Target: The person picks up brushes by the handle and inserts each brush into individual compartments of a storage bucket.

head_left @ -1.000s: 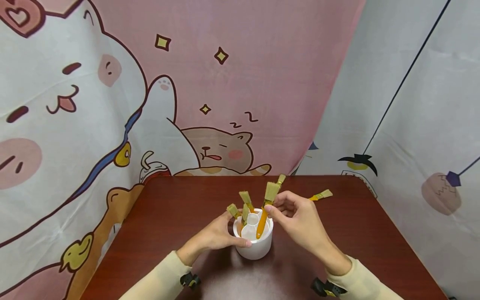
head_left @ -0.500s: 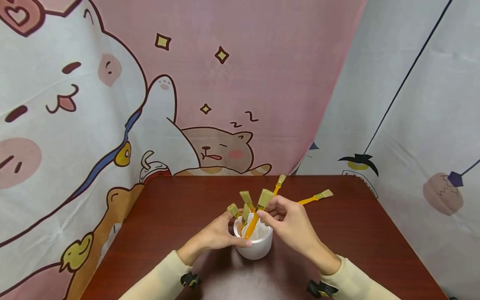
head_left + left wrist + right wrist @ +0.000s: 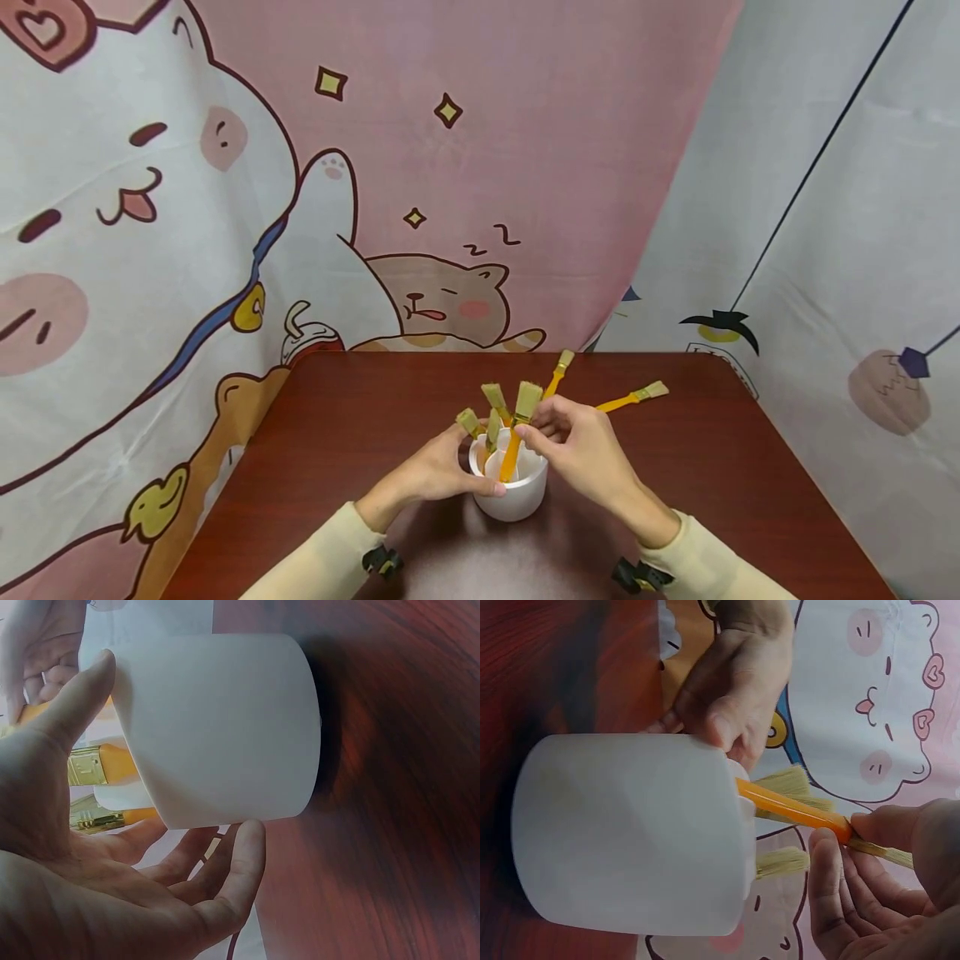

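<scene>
A white round brush holder [image 3: 519,502] with a compartmented insert stands on the table. My left hand [image 3: 429,468] holds it from the left, thumb on the near rim and fingers around the far side; the left wrist view shows the thumb against the holder wall [image 3: 217,727]. My right hand [image 3: 588,442] pinches a paintbrush [image 3: 528,402] near its metal ferrule, bristles up. In the right wrist view, the lower end of its orange handle [image 3: 787,804] enters the holder's mouth, out of sight. Several other paintbrushes stand bristles up inside, including one at the left [image 3: 468,421].
Two more paintbrushes lie on the dark red table beyond my right hand, one toward the back edge [image 3: 558,372] and one farther right [image 3: 633,397]. Cartoon-printed cloth [image 3: 570,167] hangs behind the table [image 3: 360,417] and along both sides.
My right hand has moved slightly left and down, bringing the paintbrush's handle end to the left and lower in the holder. My left hand keeps its place on the holder.
</scene>
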The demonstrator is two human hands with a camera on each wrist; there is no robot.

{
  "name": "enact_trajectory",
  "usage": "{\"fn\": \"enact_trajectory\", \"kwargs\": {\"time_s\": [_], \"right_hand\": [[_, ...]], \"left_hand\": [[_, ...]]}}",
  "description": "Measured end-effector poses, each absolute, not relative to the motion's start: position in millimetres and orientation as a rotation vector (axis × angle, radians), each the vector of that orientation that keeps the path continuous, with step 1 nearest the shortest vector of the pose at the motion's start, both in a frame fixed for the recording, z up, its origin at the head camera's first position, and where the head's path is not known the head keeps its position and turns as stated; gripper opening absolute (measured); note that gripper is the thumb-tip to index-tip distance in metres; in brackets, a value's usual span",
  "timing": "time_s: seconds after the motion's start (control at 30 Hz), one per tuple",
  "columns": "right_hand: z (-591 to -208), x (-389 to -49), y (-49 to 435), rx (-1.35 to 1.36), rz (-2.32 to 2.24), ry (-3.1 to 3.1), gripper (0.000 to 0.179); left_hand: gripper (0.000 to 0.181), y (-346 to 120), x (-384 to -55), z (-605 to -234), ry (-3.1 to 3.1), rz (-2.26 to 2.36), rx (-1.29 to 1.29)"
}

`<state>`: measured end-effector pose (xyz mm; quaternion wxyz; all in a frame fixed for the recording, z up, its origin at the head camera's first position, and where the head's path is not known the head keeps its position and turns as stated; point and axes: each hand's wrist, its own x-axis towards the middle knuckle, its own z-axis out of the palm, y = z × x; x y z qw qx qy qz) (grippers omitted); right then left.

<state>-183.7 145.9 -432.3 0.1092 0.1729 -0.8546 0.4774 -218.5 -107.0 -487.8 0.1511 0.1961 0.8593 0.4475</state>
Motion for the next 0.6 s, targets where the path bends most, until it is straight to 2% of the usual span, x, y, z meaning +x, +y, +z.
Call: {"fn": "enact_trajectory", "kwargs": {"time_s": [0.27,0.6], "right_hand": [[-436.1,-186.1,144.6,0.524,1.282,-2.572,0.014],[-437.4,-187.3,143.0,0.538,1.244,-2.549,0.016]], "left_hand": [[0.099,-106.8,-218.8,-487.2,2.474,1.283,0.57],[0.088,-106.4,-217.8,-485.7,2.429,1.324,0.553]]}}
